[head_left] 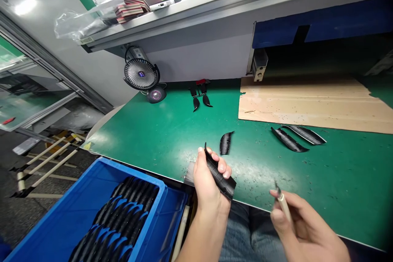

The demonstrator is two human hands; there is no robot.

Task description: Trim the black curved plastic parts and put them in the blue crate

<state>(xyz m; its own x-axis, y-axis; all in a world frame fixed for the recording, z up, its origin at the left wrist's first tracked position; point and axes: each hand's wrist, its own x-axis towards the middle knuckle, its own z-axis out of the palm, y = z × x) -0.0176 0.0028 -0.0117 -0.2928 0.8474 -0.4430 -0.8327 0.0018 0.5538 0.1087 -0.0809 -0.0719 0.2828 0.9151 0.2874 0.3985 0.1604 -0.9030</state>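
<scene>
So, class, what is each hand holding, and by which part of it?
The left hand grips a ribbed black plastic piece around its middle. The right hand pinches a slim cream-handled tool by its handle, near the tip.

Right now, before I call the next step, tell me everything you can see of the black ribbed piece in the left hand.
The black ribbed piece is a long, slightly curved part, matte and plastic-looking, with a grid of raised ribs on its visible face. It narrows to a thin pointed tip at the far end, while its wider end sticks out past the person's left hand, which grips it around the middle. It is held tilted, just above the edge of the green bench mat, apparently not touching it.
</scene>
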